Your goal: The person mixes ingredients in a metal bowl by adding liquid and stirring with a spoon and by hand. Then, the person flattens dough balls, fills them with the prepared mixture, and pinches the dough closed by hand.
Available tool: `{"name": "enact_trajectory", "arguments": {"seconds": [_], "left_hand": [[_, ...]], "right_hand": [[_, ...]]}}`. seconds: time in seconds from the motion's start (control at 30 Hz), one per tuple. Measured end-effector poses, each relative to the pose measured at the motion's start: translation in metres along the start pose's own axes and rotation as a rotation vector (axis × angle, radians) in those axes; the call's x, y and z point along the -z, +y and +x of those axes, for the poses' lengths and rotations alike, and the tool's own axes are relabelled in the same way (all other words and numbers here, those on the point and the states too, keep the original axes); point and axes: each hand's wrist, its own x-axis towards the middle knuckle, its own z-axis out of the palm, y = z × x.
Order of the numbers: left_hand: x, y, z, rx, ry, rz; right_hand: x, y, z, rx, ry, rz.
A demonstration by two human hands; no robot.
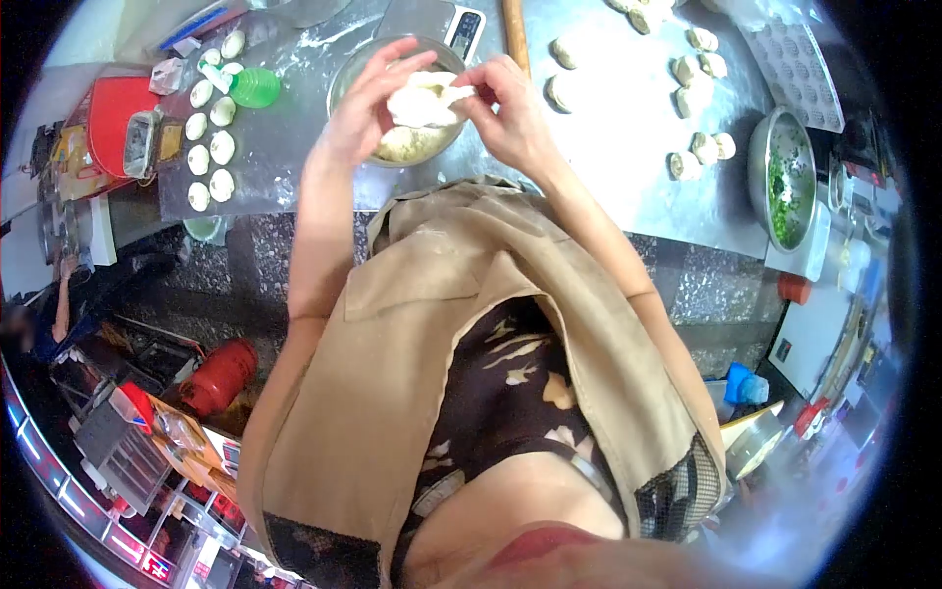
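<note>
We stand at a metal worktable (275,162), both bare hands raised over a steel bowl (446,57), with a piece of soft white dough (420,103) held between them. Our left hand (361,110) cradles the dough from its side, fingers spread loosely, while our right hand (502,110) pinches the opposite edge narrowly between thumb and fingers. Below the dough, a pale mixture (407,147) shows inside the bowl; just beyond it sit a scale (463,31) and a wooden rolling pin (515,39). To our left, shaped dough pieces (223,147) line up in two columns near a green bottle (257,88). On our right, small dough lumps (705,147) lie in loose clusters on the pale, floury surface, and a large metal bowl (763,162) of chopped greens (782,201) stands by the table's edge, near a dimpled tray (797,74). At far left, another person's arm (62,309) is visible, with a red gas cylinder (218,376) on the floor nearer us.
</note>
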Motion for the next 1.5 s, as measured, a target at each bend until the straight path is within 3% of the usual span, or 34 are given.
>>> {"name": "enact_trajectory", "arguments": {"seconds": [0.03,0.13,0.2,0.27,0.3,0.43,0.53,0.63,0.73,0.87,0.93,1.0,1.07,1.1,1.13,1.27,1.33,1.4,1.47,1.5], "left_hand": [[-0.001,-0.005,-0.006,-0.007,-0.024,-0.251],[-0.024,-0.033,-0.017,-0.06,0.072,-0.306],[-0.034,-0.047,-0.014,-0.141,0.201,-0.155],[-0.039,-0.046,-0.01,-0.14,0.401,0.246],[-0.034,-0.049,-0.006,-0.235,0.415,0.372],[-0.031,-0.048,0.0,-0.259,0.44,0.466],[-0.035,-0.038,0.0,-0.369,0.357,0.663],[-0.032,-0.026,0.003,-0.062,0.174,0.551],[-0.034,-0.017,0.003,-0.044,0.091,0.616],[-0.019,-0.011,0.011,-0.092,-0.045,0.893],[-0.026,0.009,0.009,0.162,-0.144,0.277],[-0.015,0.005,0.009,0.108,-0.216,0.12],[-0.012,-0.016,0.008,0.142,0.062,-0.297],[-0.02,-0.032,0.01,0.153,0.115,-0.339],[-0.02,-0.048,0.014,0.228,0.034,-0.534],[-0.024,-0.058,0.019,0.272,0.062,-0.513],[-0.038,-0.048,0.018,0.257,0.222,-0.242],[-0.037,-0.045,0.023,0.26,0.206,-0.203],[-0.031,-0.043,0.024,0.325,0.07,-0.105],[-0.039,-0.034,0.021,0.407,0.111,-0.111]], "right_hand": [[-0.003,-0.001,-0.003,-0.015,0.1,0.037],[-0.011,0.0,-0.009,-0.004,0.236,0.07],[-0.014,-0.002,-0.012,0.033,0.257,0.048],[-0.014,0.0,-0.013,0.084,0.204,0.018],[-0.012,0.002,-0.012,0.139,0.158,-0.015],[-0.008,-0.011,-0.013,0.157,0.179,-0.043],[-0.002,-0.018,-0.009,0.098,0.274,-0.076],[0.006,-0.01,-0.007,0.079,0.135,-0.053],[0.008,-0.015,-0.01,0.208,0.164,-0.142],[0.011,-0.012,-0.003,0.014,0.168,-0.094],[0.015,-0.01,-0.004,0.027,0.142,-0.164],[0.019,-0.019,-0.006,-0.07,0.2,-0.058],[0.014,-0.022,-0.007,-0.1,0.256,0.015],[0.007,-0.017,-0.009,-0.049,0.247,0.002],[0.002,-0.014,-0.013,0.001,0.235,-0.009],[0.008,-0.02,-0.019,0.041,0.087,-0.046],[0.013,-0.027,-0.017,0.011,0.083,-0.042],[0.015,-0.037,-0.012,-0.088,0.171,-0.027],[0.018,-0.026,-0.016,-0.054,0.104,-0.1],[0.018,-0.021,-0.019,0.024,0.069,-0.184]]}}
